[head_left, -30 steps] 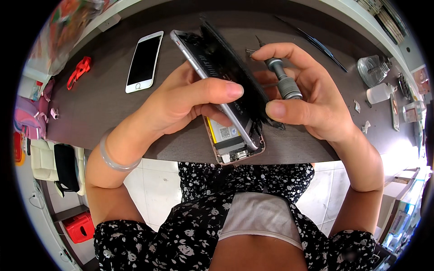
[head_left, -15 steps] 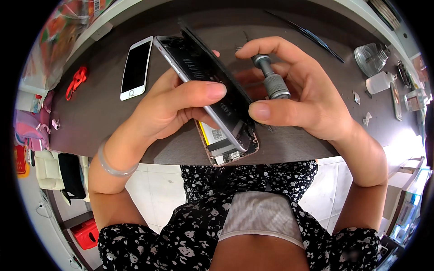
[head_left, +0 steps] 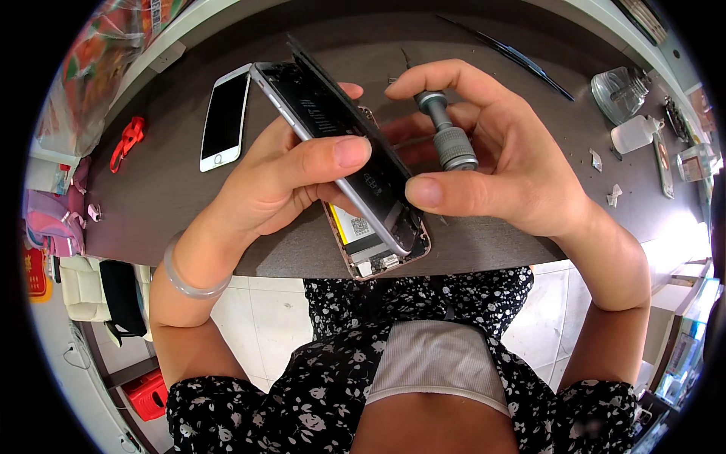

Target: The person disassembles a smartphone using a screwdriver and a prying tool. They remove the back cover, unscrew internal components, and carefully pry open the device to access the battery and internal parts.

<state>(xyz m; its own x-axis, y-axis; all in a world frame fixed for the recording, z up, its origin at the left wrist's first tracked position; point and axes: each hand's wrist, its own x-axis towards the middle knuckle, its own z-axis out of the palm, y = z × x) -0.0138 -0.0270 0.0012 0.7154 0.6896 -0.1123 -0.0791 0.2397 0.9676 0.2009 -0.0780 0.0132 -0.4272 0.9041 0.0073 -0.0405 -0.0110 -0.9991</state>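
My left hand (head_left: pixel 276 170) grips a silver-edged phone (head_left: pixel 308 104) tilted above the table, its thumb lying across the dark inner face. A thin black panel (head_left: pixel 321 74) stands partly lifted along the phone's right side. My right hand (head_left: pixel 522 155) holds a grey metal screwdriver (head_left: pixel 454 146) against its curled fingers, tip pointing away from me. Its thumb touches the black panel's lower right edge; the other fingers are partly hidden behind the panel. Beneath lies an opened phone body (head_left: pixel 366 266) with a rose-coloured frame and exposed battery, mostly covered by the raised phone.
A white phone (head_left: pixel 225 119) lies on the dark table (head_left: pixel 166 193), left of my hands, near a red strap (head_left: pixel 128 142). Tweezers (head_left: pixel 522 62) rest at the far right. A glass jar (head_left: pixel 616 97), a plastic bottle (head_left: pixel 634 136) and small scraps (head_left: pixel 613 195) occupy the right side.
Both hands, with the phone, panel and screwdriver, have shifted slightly left. The grips look the same.
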